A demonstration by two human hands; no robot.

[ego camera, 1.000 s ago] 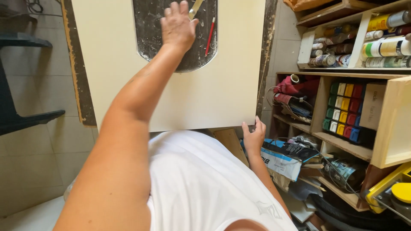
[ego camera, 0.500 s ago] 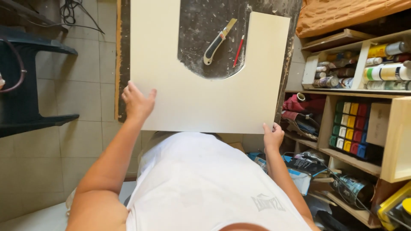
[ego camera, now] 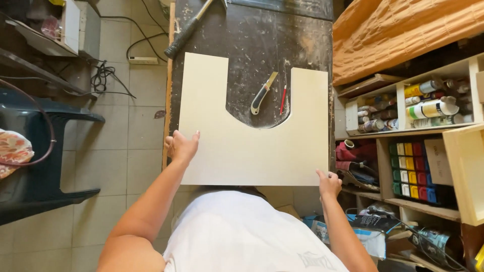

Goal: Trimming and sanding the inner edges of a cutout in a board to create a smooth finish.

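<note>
- Board (ego camera: 242, 156): cream, flat, U-shaped notch cut into its far edge; lies on dark, dusty desk (ego camera: 252, 35), centre of frame, near edge hanging over the desk end toward the person.
- Left hand (ego camera: 181, 147): centre-left, at board's near-left edge; fingers spread on top face, thumb side at the rim. Grip on board looks light – more pressing than clenched.
- Right hand (ego camera: 328, 184): centre-right, at board's near-right corner, fingers curled round the edge, grasping board.
- Knife (ego camera: 262, 94): utility type, black/grey handle, lies on bare desk inside the notch, angled up-right.
- Pencil (ego camera: 283, 99): red, just right of knife, also inside notch, not touching board.
- Hammer (ego camera: 189, 29): upper centre, dark handle slanting over desk's left edge, apart from board.
- Shelves (ego camera: 418, 126): right side; spray cans up top, coloured small drawers below.
- Chair (ego camera: 45, 166): dark plastic, left side, on tiled floor.
</note>
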